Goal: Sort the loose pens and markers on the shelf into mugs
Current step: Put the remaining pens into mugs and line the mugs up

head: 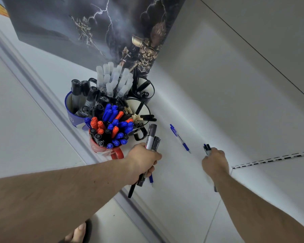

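At the left, near the shelf's (191, 109) front edge, stands a tight cluster of mugs. The blue mug (72, 114) holds thick black markers. In front of it the red mug (102, 149) is packed with blue, orange and black caps. Behind them are clear-capped pens (112, 79) and black-rimmed white mugs (144, 92) holding only a few pens.

Your left hand (142, 162) sits just right of the red mug, fingers wrapped around a bundle of markers and pens (152, 137). Their tips poke out above and below your fist, likely gathered so you can drop them in together.

Further right, one loose blue pen (180, 138) lies flat on the bare shelf, between your hands and touching neither.

Your right hand (215, 163), towards the shelf's right end, is curled around a few dark pens (207, 148), likely just collected there.

A dark poster (88, 28) leans behind the mugs. The crowded red mug looks like the main obstacle: little room is left, so the emptier white mugs seem the easier targets.
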A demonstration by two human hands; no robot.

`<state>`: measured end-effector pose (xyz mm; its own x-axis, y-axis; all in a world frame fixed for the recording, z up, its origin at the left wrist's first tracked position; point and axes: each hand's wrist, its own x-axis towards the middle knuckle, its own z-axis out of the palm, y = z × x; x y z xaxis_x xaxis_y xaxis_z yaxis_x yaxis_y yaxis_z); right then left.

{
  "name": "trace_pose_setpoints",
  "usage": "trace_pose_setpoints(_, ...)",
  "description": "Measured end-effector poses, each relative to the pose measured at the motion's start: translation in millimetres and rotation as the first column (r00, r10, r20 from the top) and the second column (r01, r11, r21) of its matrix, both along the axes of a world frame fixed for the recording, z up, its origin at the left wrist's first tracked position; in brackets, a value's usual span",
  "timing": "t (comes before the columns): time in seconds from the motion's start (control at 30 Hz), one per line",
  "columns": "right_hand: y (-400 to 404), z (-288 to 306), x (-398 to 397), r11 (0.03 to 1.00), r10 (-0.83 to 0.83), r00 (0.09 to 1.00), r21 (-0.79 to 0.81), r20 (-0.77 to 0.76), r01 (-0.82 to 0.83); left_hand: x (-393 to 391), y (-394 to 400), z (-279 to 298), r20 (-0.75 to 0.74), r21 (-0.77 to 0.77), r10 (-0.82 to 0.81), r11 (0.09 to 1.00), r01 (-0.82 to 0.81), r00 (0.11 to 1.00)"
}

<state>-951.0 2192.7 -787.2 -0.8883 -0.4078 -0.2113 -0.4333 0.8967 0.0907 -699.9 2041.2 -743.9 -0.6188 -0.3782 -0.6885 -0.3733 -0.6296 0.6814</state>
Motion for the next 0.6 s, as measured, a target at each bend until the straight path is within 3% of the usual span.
trace_pose_setpoints(0.17,6,-7,-26,0.992,-0.078,0.984,0.108,0.163,0.06,2,-1,-1,0.03,-0.028,-0.023,0.999,0.024,0.999)
trace_pose_setpoints(0.37,0,-9,-24,0.985,-0.17,0.96,0.047,0.224,0.163,-1,-4,-3,0.055,-0.068,0.002,0.998,0.002,0.998)
trace_pose_setpoints(0.6,-78,11,-4,0.966,0.028,0.974,-0.257,0.223,0.031,3,3,-4,0.031,-0.053,-0.01,0.999,0.012,0.999)
